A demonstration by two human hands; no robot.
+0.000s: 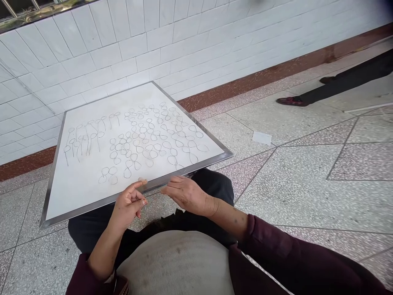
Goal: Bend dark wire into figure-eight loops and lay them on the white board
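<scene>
A white board with a metal rim [92, 207] rests on my knees, tilted toward the tiled wall. Many thin wire loops [147, 139] shaped like figure eights lie on it, and straight-stemmed loops [81, 139] sit in a row at its left. My left hand [129, 203] hovers at the board's near edge with its fingers curled and the forefinger and thumb pinched toward each other; whether anything is between them is too fine to see. My right hand [187, 194] lies beside it at the rim, fingers held together and pointing left.
A white tiled wall [184, 41] with a brown skirting stands behind the board. Speckled floor tiles [307, 172] spread to the right. Another person's dark trouser legs and shoes [291, 101] stretch across the floor at the upper right. A small white scrap [262, 137] lies on the floor.
</scene>
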